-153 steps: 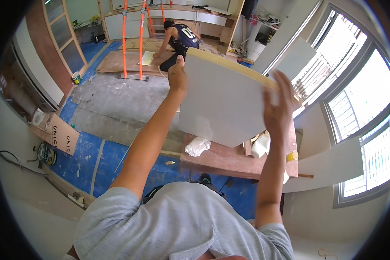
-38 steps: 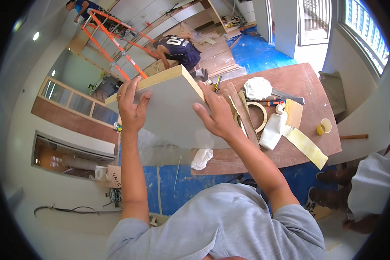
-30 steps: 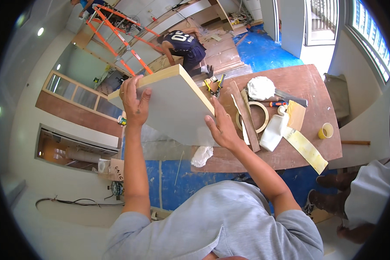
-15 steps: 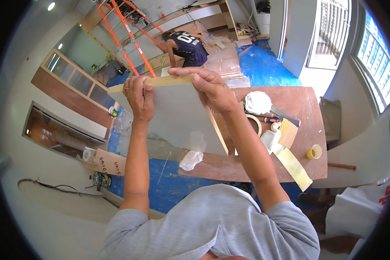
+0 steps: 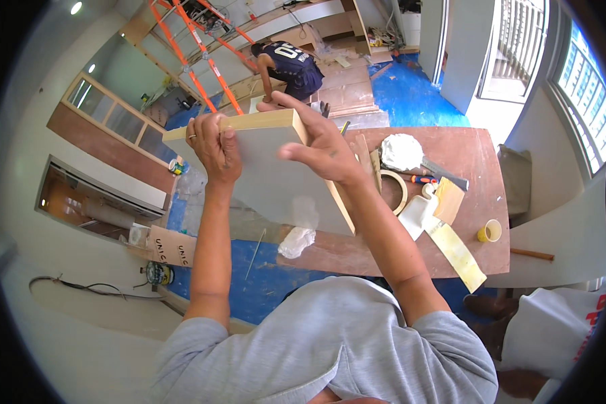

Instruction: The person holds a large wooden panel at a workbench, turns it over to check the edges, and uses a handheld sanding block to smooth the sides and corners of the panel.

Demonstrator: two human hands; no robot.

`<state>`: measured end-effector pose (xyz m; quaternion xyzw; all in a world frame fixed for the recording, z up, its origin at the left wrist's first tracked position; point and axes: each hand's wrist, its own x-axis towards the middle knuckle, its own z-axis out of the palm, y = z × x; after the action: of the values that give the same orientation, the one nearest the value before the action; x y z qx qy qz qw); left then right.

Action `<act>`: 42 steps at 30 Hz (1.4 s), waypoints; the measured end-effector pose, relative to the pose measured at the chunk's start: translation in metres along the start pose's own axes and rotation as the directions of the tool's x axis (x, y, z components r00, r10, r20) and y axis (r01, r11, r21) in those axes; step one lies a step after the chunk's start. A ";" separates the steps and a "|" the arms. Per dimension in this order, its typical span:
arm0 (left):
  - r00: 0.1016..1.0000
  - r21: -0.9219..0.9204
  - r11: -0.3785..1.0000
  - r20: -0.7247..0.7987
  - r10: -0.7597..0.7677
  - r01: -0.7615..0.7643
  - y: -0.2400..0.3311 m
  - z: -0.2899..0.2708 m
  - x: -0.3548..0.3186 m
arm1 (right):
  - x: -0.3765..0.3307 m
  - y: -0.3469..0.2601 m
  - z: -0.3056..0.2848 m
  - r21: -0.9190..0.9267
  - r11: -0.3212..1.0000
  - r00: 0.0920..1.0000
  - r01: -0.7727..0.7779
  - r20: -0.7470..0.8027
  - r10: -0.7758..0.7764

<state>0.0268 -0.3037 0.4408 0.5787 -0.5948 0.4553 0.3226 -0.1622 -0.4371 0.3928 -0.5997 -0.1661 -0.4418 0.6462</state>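
Note:
A grey-faced board [image 5: 269, 178] with pale wood edges stands tilted in front of me. My left hand [image 5: 213, 149] is closed on its top edge, thumb on the near face and fingers over the edge. At the right corner of the board, my right hand [image 5: 326, 149] has its fingers spread and its thumb raised apart from the face. Its fingers reach past the side edge, where any contact is partly hidden. A crumpled white rag [image 5: 296, 242] lies by the board's lower edge.
On the brown tabletop [image 5: 461, 151] lie a white cloth wad [image 5: 402, 152], a tape roll [image 5: 392, 192], a yellowish strip [image 5: 454, 252] and a yellow cup [image 5: 489, 231]. A person [image 5: 291, 67] crouches beyond, near an orange ladder [image 5: 198, 60]. Another person's shirt [image 5: 552, 330] shows at lower right.
My right hand has loosened from the board's top right corner; its thumb came off and its fingers spread, shifting slightly down. The left hand still grips the top edge.

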 end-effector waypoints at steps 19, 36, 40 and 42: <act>0.950 -0.280 0.960 0.303 0.080 0.009 0.088 -0.003 0.049 | -0.025 0.017 0.015 -0.521 0.854 0.953 0.020 -0.247 -0.173; 0.978 -0.219 0.976 0.207 0.029 0.017 0.094 -0.008 0.032 | -0.034 0.012 0.021 -0.440 0.859 0.872 0.263 -0.273 -0.406; 0.978 -0.236 0.971 0.207 0.004 0.046 0.095 -0.016 0.023 | -0.043 0.013 0.031 -0.152 0.981 0.921 0.119 -0.353 -0.167; 0.981 -0.249 0.967 0.195 -0.003 0.053 0.099 -0.019 0.024 | -0.045 0.011 0.027 -0.306 0.951 0.972 0.053 -0.203 -0.119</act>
<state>-0.0765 -0.3040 0.4528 0.5825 -0.6684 0.3126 0.3409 -0.1707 -0.3966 0.3583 -0.6301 -0.0514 -0.5531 0.5426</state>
